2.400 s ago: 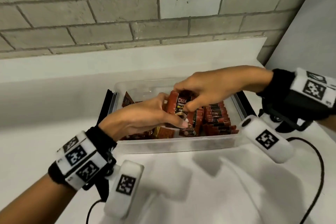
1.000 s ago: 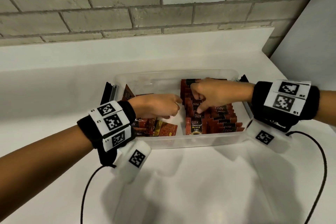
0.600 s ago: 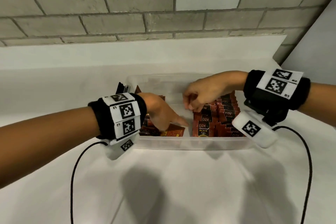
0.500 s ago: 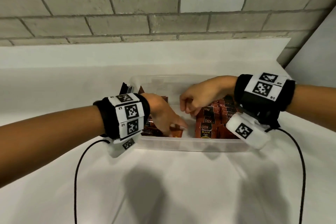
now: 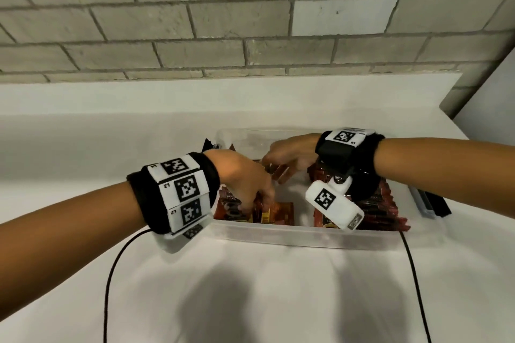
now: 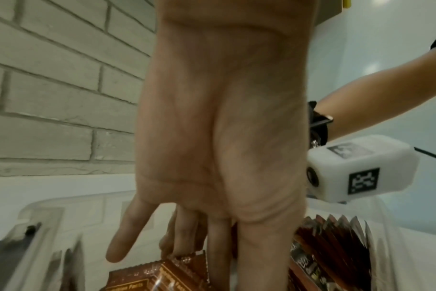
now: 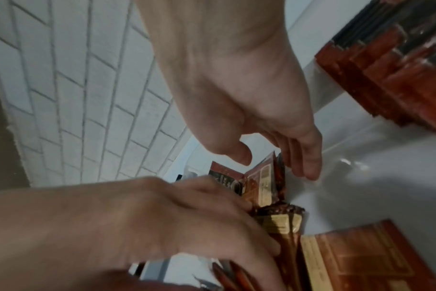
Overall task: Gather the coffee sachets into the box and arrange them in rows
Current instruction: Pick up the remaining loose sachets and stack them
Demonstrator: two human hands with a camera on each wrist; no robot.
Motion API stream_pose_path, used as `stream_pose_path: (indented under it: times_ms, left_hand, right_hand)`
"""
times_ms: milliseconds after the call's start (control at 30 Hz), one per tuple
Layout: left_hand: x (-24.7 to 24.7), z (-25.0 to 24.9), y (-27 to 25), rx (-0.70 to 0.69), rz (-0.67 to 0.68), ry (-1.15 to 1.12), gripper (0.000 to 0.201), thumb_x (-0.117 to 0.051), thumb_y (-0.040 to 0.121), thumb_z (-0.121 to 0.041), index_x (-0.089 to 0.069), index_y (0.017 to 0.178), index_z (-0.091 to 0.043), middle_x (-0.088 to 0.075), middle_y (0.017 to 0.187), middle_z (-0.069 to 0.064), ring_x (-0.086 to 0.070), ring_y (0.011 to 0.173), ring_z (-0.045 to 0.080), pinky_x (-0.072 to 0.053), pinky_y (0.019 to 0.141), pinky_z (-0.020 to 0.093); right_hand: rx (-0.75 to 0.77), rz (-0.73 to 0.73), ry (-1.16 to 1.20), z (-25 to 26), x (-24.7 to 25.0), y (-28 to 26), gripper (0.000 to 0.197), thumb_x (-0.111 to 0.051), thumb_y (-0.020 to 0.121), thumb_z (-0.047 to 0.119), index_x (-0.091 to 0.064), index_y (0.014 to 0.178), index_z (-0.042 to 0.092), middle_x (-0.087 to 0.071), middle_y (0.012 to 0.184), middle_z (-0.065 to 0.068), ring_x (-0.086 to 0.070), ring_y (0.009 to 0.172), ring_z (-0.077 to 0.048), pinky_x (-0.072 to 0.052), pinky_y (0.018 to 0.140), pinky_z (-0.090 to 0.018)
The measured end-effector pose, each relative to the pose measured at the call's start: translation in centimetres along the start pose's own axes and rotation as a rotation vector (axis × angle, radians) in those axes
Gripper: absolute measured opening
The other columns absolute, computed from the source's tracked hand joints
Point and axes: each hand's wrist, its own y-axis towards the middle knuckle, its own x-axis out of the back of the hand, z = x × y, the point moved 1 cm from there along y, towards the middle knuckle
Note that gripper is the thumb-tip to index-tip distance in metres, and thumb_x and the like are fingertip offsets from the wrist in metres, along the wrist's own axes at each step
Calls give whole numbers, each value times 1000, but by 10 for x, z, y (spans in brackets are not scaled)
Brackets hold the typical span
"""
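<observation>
A clear plastic box [image 5: 306, 237] stands on the white counter. Along its right side runs a packed row of upright red-brown coffee sachets [image 5: 384, 211] [image 6: 331, 246] [image 7: 396, 78]. Loose sachets [image 5: 281, 211] [image 7: 361, 261] lie flat at the front left. My left hand [image 5: 259, 200] [image 6: 199, 259] reaches down into the left part, and its fingers pinch a sachet [image 6: 162, 275] there. My right hand [image 5: 276, 164] [image 7: 274, 165] is over the middle back, thumb and fingers on either side of a few tilted sachets [image 5: 281, 177] [image 7: 264, 183]. The two hands are almost touching.
A dark lid part [image 5: 429, 203] lies on the counter just right of the box, and another dark piece [image 5: 209, 145] shows at the box's back left corner. A brick wall [image 5: 250, 36] rises behind the white ledge. Black cables [image 5: 111, 273] trail from both wrists over the counter.
My right hand has moved left from the packed row to the tilted sachets at the middle back. My left hand has stayed in the left part, its fingers lower among the loose sachets.
</observation>
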Motion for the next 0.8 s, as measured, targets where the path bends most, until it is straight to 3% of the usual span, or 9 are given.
stream_pose_path:
  times_ms: [100,167,267,400,500,567,633,700,800]
  left_hand:
    - [1,7,-5,-55,-120,-67,37,-64,86,-11,-62,120,-27,-57,93,-15,-53,84,5,-44,77,21]
    - [2,12,-10,-89,-207,-165,29,-64,86,-7,-68,112,-21,-60,81,-17,-54,72,-5,-39,68,14]
    - [2,23,-19,-139,-341,-265,25,-65,84,-2,-72,100,-19,-71,92,-5,-64,83,5,-49,78,20]
    - [2,36,-37,-153,-505,-380,22,-68,82,-4,-74,94,-23,-73,93,-6,-67,87,2,-53,81,21]
    - [4,44,-56,-157,-674,-476,21,-71,80,-6,-75,95,-21,-73,87,-10,-66,83,-3,-48,77,11]
    - [3,48,-66,-152,-795,-539,22,-71,80,-7,-73,97,-22,-73,88,-11,-66,85,-3,-49,75,10]
    - [2,50,-73,-121,-895,-628,24,-70,82,-8,-72,99,-24,-72,88,-11,-66,84,-1,-51,71,13]
    - [0,49,-76,-71,-977,-742,25,-69,83,-8,-70,100,-25,-72,91,-6,-67,84,6,-55,69,20]
    - [-3,37,-77,-76,-1058,-1029,25,-67,84,-5,-68,103,-20,-71,93,5,-70,85,20,-60,72,37]
  right_hand:
    - [-5,29,126,0,-1,3,12,-49,95,6,-57,87,2,-64,84,-12,-59,80,-24,-54,76,-32]
    - [7,-7,216,-3,0,1,20,-46,96,6,-51,77,6,-63,66,-8,-55,70,-21,-54,57,-24]
    - [23,-1,187,1,-2,1,19,-47,95,3,-51,76,7,-62,67,-6,-54,67,-18,-52,45,-20]
    - [34,10,92,14,-7,-2,10,-52,94,6,-55,84,6,-61,82,-10,-59,69,-20,-53,57,-23]
    - [136,-44,57,15,3,-17,13,-51,95,8,-60,102,2,-68,101,-16,-67,92,-31,-58,81,-41]
    - [207,-54,122,13,10,-30,13,-49,96,8,-59,104,7,-66,110,-17,-65,102,-31,-56,87,-43]
    - [282,-13,233,9,12,-45,14,-47,98,8,-56,106,14,-61,118,-13,-60,111,-29,-55,88,-41]
    - [364,26,367,5,11,-63,27,-45,98,10,-50,124,16,-53,131,-11,-53,120,-28,-56,87,-41]
    - [456,24,538,-1,3,-89,26,-36,102,22,-51,123,20,-63,118,-8,-60,110,-23,-56,86,-45]
